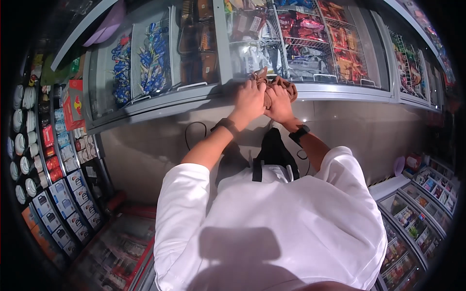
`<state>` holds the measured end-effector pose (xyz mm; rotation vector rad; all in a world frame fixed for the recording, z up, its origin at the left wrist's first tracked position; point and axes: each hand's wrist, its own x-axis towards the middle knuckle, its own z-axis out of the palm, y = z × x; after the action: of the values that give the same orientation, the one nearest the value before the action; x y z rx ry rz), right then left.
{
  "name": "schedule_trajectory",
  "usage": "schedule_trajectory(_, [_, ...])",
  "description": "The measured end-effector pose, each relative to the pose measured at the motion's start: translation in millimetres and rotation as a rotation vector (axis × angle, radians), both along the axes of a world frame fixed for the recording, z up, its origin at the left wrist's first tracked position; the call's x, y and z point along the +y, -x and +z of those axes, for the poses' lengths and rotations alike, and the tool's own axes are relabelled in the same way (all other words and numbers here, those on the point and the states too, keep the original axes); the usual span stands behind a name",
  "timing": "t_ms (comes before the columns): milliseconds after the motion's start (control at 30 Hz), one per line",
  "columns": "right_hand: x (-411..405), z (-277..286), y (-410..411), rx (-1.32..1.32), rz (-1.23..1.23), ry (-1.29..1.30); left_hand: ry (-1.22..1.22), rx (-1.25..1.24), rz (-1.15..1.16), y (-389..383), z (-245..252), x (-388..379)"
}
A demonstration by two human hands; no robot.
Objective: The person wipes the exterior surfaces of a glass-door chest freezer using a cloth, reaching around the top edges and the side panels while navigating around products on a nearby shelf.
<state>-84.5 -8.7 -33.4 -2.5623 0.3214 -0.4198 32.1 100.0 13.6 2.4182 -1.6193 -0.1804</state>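
My left hand [250, 98] and my right hand [279, 102] are side by side, both gripping a bunched brown cloth [287, 87]. The cloth lies over the front rim of a chest freezer [327, 91] with glass lids. Part of the cloth sticks out beyond my fingers, and the rest is hidden under my hands. Under the glass just past the cloth, white wrapped packages [255, 58] sit in a wire basket.
Blue-wrapped cones [153, 58] and red packages [304, 27] fill other freezer sections. Shelves with boxes [63, 200] and stacked bowls stand at the left. A red-edged freezer [140, 254] is at the lower left, further freezers at the lower right. A black cable [186, 134] lies on the floor.
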Motion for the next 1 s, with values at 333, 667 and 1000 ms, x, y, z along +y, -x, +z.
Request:
schedule_trajectory(333, [-163,4,122,0.016,-0.072,0.044,0.042,0.153,-0.056,112,-4,-164])
schedule_trajectory(667, [-105,12,78,-0.03,-0.015,-0.013,0.118,0.168,0.169,86,-1,-97])
schedule_trajectory(1000, [-58,14,31,-0.126,0.147,-0.149,-0.02,0.075,0.354,59,13,-39])
